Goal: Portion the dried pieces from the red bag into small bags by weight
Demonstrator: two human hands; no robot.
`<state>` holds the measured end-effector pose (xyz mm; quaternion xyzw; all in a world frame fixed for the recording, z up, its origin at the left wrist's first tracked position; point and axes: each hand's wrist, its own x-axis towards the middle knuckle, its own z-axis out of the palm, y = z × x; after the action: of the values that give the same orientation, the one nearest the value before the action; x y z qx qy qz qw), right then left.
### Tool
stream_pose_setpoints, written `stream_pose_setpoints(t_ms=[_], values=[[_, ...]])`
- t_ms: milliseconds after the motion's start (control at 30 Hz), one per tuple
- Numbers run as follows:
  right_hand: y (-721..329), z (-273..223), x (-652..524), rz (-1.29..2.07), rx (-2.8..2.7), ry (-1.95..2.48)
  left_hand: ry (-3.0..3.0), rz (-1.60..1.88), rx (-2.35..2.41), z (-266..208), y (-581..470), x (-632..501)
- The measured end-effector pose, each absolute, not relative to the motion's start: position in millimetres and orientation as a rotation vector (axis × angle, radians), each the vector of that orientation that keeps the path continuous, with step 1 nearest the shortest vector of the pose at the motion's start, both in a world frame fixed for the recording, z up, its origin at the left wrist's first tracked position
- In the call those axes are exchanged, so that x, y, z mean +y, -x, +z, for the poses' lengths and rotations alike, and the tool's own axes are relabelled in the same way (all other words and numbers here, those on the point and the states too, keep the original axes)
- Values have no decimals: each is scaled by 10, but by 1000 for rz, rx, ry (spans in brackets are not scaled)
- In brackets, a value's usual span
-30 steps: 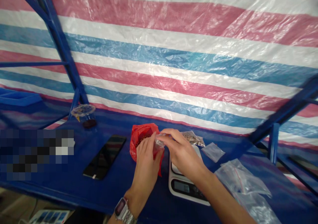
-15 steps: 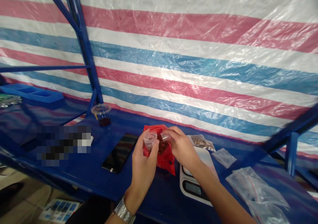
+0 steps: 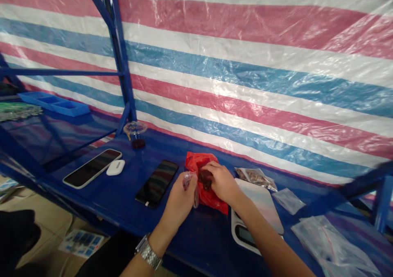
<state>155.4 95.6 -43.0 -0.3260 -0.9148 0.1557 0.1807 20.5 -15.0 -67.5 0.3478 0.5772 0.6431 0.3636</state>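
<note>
My left hand point(image 3: 181, 196) is closed on a small clear plastic zip bag point(image 3: 195, 197), its mouth turned toward the red bag. The red plastic bag point(image 3: 211, 201) stands on the blue table with its top spread open. Inside it lie brown dried bits point(image 3: 205, 178), too small to name. Over that opening, my right hand point(image 3: 223, 183) has its fingers bent together at the brown bits, gripping some; the fingertips are partly hidden. Under my right forearm sits a white digital scale point(image 3: 260, 203), its display partly covered.
Right of the scale lie a filled clear bag point(image 3: 256, 178), a small flat bag point(image 3: 289, 200) and larger zip bags point(image 3: 331, 244). To the left are a black phone point(image 3: 158, 182), another phone point(image 3: 92, 168), a white case point(image 3: 116, 167), a plastic cup point(image 3: 136, 134) and a blue tray point(image 3: 55, 104).
My right hand has dropped lower into the red bag, and the clear plastic it pinched no longer shows there. My left hand has turned the zip bag. The view has shifted somewhat.
</note>
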Motion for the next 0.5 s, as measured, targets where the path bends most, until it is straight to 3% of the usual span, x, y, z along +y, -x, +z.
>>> stream_pose_setpoints(t_ms=[233,500], values=[[-1575,-455,945,742,-2384,955,-887,1671,1531,-591,-219,-121],[-1739,-342,924,918,-2126,914,-1370,1623,1883,-668,-163,-164]])
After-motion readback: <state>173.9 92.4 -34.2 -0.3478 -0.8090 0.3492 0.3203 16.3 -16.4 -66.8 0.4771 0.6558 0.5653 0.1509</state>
